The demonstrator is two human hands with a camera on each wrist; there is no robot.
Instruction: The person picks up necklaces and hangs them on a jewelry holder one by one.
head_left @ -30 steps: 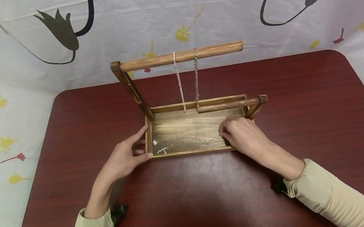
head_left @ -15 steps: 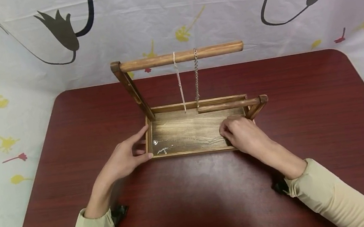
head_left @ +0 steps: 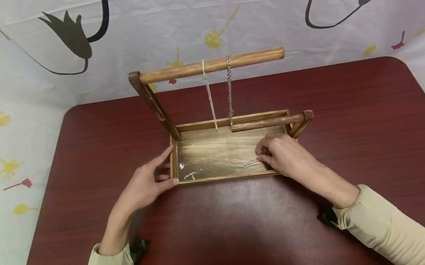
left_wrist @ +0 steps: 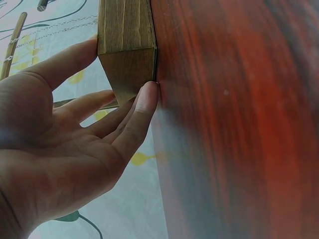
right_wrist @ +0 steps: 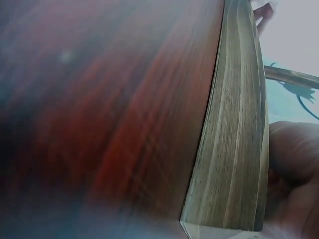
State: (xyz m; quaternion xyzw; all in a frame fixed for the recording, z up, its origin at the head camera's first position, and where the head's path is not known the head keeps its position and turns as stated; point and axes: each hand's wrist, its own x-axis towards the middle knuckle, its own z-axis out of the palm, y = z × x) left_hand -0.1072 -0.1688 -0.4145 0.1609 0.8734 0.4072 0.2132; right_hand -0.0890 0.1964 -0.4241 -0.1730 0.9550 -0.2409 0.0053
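A shallow wooden tray [head_left: 215,150] with two raised bars stands on the table. My left hand [head_left: 142,184] rests at its left end, thumb at the front corner and fingers along the end wall, as the left wrist view shows too. Thin silver necklaces [head_left: 225,165] lie along the tray floor, with a round pendant [head_left: 181,166] and a branch-shaped pendant [head_left: 190,175] near the left end. Over the tray's right end, my right hand [head_left: 284,154] pinches the end of a necklace between thumb and bent fingers. Its fingertips are mostly hidden in the right wrist view.
From the tall rear bar [head_left: 255,58] hang a fine pale chain [head_left: 210,101] and a thicker link chain [head_left: 229,87]. A lower bar [head_left: 263,123] juts in from the right, just behind my right hand. A patterned cloth [head_left: 262,18] stands behind the dark red table [head_left: 226,233].
My right thumb and fingertips shift very slightly at the necklace. The left hand, the tray and the hanging chains stay as they were.
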